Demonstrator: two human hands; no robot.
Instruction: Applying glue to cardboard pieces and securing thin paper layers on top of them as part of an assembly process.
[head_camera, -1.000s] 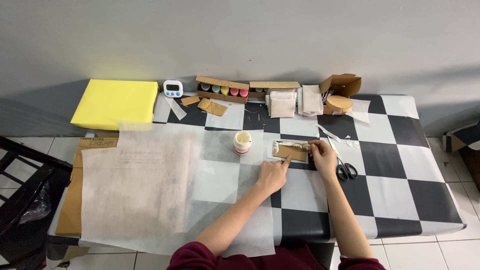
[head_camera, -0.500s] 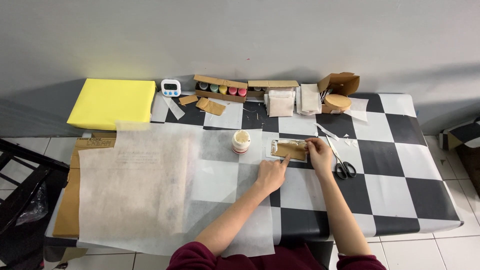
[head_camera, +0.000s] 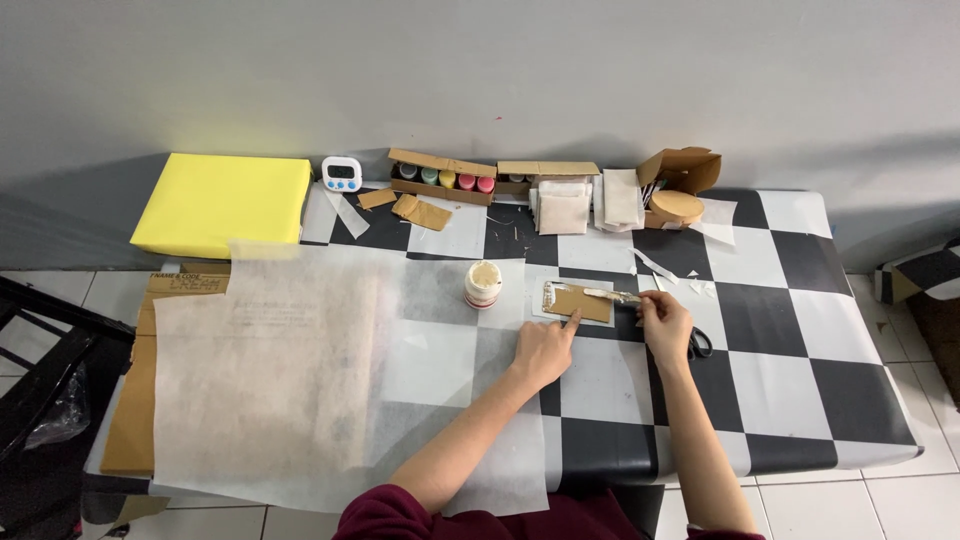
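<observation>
At frame centre, my left hand (head_camera: 543, 350) pins the brown card strip (head_camera: 581, 303) with one extended fingertip; my right hand (head_camera: 664, 318) is pinched on a glue brush (head_camera: 608, 294). A slipped finger could smear the card; the open glue jar (head_camera: 483, 284), just left, might tip.

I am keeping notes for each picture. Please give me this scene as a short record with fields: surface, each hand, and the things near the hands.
Surface: table with a black and white chequered cover
Left hand: left hand, forefinger pressing on the brown card piece
Right hand: right hand holds a thin brush whose tip lies over the card
Under the card: small white sheet
Beside the card: open jar, upright
By the right hand: scissors, partly hidden
Left part: large translucent paper sheet
</observation>
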